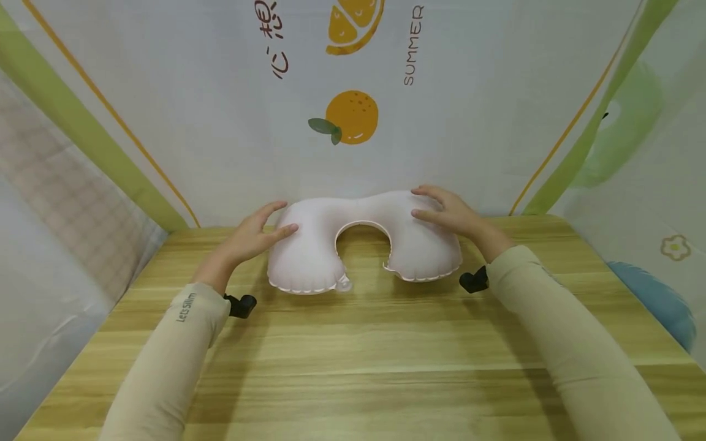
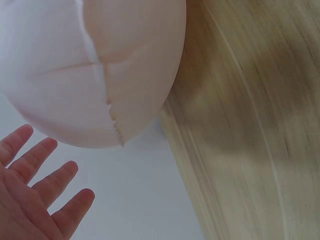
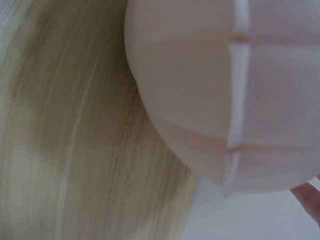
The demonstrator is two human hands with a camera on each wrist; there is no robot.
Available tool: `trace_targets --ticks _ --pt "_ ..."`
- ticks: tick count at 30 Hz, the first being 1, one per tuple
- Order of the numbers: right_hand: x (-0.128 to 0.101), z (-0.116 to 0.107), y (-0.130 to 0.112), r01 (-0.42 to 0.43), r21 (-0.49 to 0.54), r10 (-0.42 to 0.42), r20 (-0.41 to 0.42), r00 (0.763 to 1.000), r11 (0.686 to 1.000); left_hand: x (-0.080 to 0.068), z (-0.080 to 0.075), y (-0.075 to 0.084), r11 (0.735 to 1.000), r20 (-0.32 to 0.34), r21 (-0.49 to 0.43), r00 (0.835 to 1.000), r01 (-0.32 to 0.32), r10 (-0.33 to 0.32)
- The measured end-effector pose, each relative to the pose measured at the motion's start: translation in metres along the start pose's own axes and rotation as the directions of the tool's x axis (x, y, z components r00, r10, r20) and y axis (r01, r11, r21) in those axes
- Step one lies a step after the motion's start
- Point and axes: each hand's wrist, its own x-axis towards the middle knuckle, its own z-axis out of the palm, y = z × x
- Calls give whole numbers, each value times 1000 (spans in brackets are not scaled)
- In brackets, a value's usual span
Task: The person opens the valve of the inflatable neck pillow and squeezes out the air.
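Observation:
A pale pink inflatable U-shaped neck pillow (image 1: 311,245) lies at the back of the table, its opening facing me and a small clear valve (image 1: 344,283) at the inner tip of its left arm. At its left side is my left hand (image 1: 255,236), thumb over the edge and fingers spread; the left wrist view shows these straight fingers (image 2: 56,185) beside the seamed bulge. My right hand (image 1: 449,213) rests at the upper right of the pillow, thumb and fingers extended over it. In the right wrist view only a fingertip (image 3: 307,197) shows past the pillow (image 3: 200,100).
The wood-grain table (image 1: 353,367) ends at a white cloth (image 1: 231,135) printed with oranges and lettering, hanging right behind the pillow. Similar cloth hangs at both sides. Black wrist mounts (image 1: 241,305) stick out from both sleeves near the tabletop.

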Motion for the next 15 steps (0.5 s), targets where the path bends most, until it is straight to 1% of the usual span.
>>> trace_targets --ticks 7,11,15 --pt "5 7 5 -7 -12 7 15 1000 1000 4 6 -10 999 -8 -47 1000 14 -15" --pt "6 9 8 -13 -35 14 16 1000 999 6 9 -11 998 -9 -66 1000 12 -12" --pt "6 9 9 -25 -35 25 18 1000 999 8 11 -10 998 -11 -66 1000 4 -5"
